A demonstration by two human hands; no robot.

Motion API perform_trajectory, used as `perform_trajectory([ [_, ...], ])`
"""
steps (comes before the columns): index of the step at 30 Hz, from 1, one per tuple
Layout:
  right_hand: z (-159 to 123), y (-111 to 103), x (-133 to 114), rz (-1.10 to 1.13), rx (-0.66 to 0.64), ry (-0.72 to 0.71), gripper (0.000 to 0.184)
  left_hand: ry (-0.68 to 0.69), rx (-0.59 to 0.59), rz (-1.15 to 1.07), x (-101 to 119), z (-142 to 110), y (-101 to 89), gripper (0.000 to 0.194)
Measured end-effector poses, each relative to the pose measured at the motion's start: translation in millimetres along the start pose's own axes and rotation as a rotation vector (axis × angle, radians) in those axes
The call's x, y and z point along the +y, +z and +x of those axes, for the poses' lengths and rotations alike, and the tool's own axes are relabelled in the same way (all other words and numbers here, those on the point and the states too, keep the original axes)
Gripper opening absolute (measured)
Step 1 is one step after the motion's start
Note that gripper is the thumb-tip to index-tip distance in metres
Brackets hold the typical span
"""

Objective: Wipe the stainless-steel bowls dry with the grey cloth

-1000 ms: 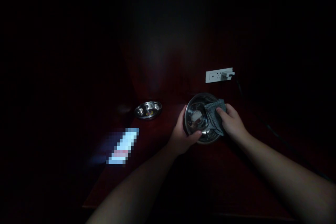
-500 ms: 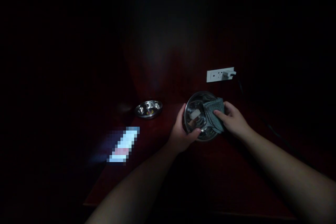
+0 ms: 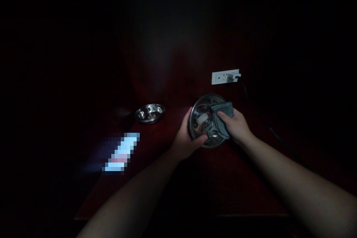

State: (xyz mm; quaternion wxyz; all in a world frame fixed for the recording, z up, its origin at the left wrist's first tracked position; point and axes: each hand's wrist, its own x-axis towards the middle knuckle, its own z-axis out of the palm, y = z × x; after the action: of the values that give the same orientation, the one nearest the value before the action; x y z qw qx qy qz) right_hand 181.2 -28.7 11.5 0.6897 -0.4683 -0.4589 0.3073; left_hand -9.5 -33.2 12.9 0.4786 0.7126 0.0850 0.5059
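A shiny metal bowl (image 3: 199,115) is held up over the dark red table, its inside tilted toward me. My left hand (image 3: 187,137) grips its left side, thumb over the near rim and the other fingers behind. In my right hand (image 3: 238,124) is a folded grey-green cloth (image 3: 223,117), pinched under the thumb and lying over the bowl's right rim and inner wall. The right hand's other fingers are mostly hidden behind cloth and bowl. A pale patch, perhaps a label or reflection, shows in the bowl's bottom.
Several shallow metal dishes, seemingly stacked (image 3: 150,113), sit at the table's back left. A bright pixelated rectangle (image 3: 122,152) lies nearer on the left. A white wall socket (image 3: 225,77) holds a plug with a dark cable. The table's front edge (image 3: 251,215) runs below my arms; surroundings are dark.
The whole view has shifted, so everything appears slightly further left. The cloth sits a little differently against the bowl's right inner wall. Both hands keep their hold.
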Motion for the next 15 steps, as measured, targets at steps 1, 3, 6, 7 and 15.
perform_trajectory([
  [1, 0, 1, 1, -0.019, 0.018, -0.006, 0.033, -0.004, -0.006, 0.011, 0, 0, -0.1, 0.088],
  [3, 0, 1, 3, -0.076, 0.051, -0.039, 0.035, -0.006, 0.008, 0.025, -1, 0, -0.3, 0.088],
  [6, 3, 1, 10, -0.148, 0.066, -0.1, 0.037, -0.022, 0.037, 0.063, -1, 0, -1.1, 0.086],
  [7, 4, 1, 13, -0.169, 0.068, -0.112, 0.037, -0.026, 0.048, 0.081, -1, -1, -1.6, 0.086],
  [15, 4, 0, 15, -0.242, 0.025, -0.168, 0.037, -0.093, -0.001, 0.053, -4, -4, -7.6, 0.098],
])
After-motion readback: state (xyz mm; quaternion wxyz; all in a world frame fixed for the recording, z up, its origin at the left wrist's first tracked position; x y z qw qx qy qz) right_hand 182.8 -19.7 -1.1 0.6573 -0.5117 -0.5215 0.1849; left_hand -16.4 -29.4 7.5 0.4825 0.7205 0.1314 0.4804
